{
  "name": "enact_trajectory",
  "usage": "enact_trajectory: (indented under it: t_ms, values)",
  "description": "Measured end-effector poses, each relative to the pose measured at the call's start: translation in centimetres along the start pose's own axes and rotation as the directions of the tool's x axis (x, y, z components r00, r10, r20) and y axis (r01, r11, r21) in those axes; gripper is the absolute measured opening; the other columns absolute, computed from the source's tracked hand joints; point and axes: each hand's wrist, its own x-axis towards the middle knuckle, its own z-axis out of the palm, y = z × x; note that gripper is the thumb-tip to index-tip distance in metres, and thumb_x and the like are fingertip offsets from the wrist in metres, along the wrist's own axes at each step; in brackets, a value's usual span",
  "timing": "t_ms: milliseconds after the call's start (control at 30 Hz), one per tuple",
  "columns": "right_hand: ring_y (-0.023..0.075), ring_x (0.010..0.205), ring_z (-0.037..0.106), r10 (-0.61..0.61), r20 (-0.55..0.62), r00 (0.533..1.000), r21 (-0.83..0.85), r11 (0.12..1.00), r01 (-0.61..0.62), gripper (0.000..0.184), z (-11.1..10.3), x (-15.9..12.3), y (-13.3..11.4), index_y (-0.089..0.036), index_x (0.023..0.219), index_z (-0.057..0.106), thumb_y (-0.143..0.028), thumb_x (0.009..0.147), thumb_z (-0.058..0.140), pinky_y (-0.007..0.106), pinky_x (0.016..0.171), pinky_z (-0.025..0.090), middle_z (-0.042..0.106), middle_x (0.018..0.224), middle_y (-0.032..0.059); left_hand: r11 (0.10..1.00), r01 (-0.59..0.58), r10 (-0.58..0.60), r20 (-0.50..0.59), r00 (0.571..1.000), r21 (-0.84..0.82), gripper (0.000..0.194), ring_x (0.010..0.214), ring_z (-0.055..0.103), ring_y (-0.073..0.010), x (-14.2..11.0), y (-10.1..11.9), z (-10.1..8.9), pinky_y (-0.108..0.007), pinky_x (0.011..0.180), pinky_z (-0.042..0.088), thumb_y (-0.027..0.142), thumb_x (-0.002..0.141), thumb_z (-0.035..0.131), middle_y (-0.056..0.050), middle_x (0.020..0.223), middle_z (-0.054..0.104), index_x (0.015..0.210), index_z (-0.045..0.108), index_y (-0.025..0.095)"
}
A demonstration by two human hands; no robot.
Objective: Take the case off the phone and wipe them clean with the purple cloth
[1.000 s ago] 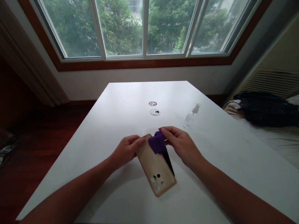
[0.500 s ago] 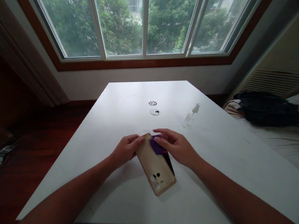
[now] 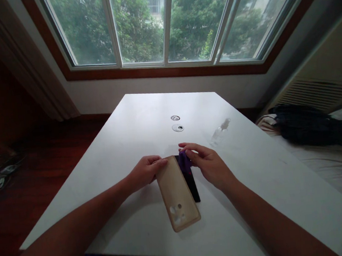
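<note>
Slanting down the lower middle of the frame, the beige phone case has its camera cutouts at the end nearer the bottom edge. The left hand pinches its upper left corner, thumb on top. Behind its right edge shows a black slab, probably a phone; whether it rests on the bench I cannot tell. The right hand grips a bunched purple cloth between thumb and fingers, over the slab's upper end.

Farther up the frame, two round discs lie near the centre, with a clear bottle to their right. A window fills the top; a dark bundle sits on the bed at the right.

The case could swing or slip — it seems held at one corner only — if the cloth snagged its edge. The slab might slide too, should a push catch it unsupported.

Against the earlier frame, the case has turned steeper, its lower end shifted left; more of the slab shows, and the cloth — then spread over the case's edge — is now gathered beside it.
</note>
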Motion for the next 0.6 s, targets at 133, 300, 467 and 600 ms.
enact_trajectory:
  t_ms: [133, 300, 467, 600]
  values:
    - [0.0278, 0.128, 0.058, 0.007, 0.169, 0.986, -0.001, 1.000, -0.007, 0.023, 1.0, -0.5, -0.3, -0.027, 0.100, 0.078, -0.045, 0.091, 0.069, 0.046, 0.109, 0.045, 0.059, 0.145, 0.0067, 0.998, -0.017, 0.014, 0.055, 0.998, 0.063, 0.048, 0.039, 0.037, -0.0061, 0.1, -0.4, -0.2, -0.019, 0.037, 0.022, 0.061, 0.085, 0.063, 0.006, 0.048, 0.042, 0.072, 0.058, 0.015]
    - [0.0274, 0.142, 0.045, -0.105, 0.193, 0.976, -0.274, 0.949, 0.156, 0.032, 1.8, -1.1, 0.0, -0.032, 0.123, 0.072, -0.041, 0.092, 0.067, 0.047, 0.119, 0.035, 0.048, 0.154, 0.0055, 0.997, -0.044, 0.041, 0.043, 0.998, 0.057, 0.046, 0.039, 0.037, -0.0061, 0.0, -0.6, -0.3, -0.019, 0.037, 0.023, 0.058, 0.087, 0.062, 0.006, 0.048, 0.043, 0.074, 0.059, 0.014]
    - [0.0287, 0.124, 0.057, -0.312, -0.006, 0.950, -0.564, 0.786, 0.255, 0.029, 2.1, -1.5, -0.6, -0.026, 0.119, 0.070, -0.037, 0.093, 0.067, 0.049, 0.108, 0.048, 0.060, 0.133, 0.0108, 0.999, -0.033, 0.033, 0.002, 0.999, 0.009, 0.048, 0.039, 0.037, -0.0058, -0.1, -0.3, -0.2, -0.019, 0.036, 0.022, 0.060, 0.085, 0.065, 0.006, 0.049, 0.044, 0.073, 0.059, 0.014]
    - [0.0248, 0.097, 0.065, -0.369, 0.063, 0.927, -0.621, 0.713, 0.326, 0.020, 2.2, -1.9, -1.4, -0.023, 0.101, 0.071, -0.041, 0.091, 0.069, 0.041, 0.085, 0.059, 0.064, 0.107, 0.0091, 0.999, -0.052, 0.052, -0.041, 0.998, -0.014, 0.047, 0.038, 0.036, -0.0058, -0.1, -0.5, -0.3, -0.019, 0.036, 0.022, 0.061, 0.087, 0.062, 0.006, 0.050, 0.044, 0.076, 0.060, 0.015]
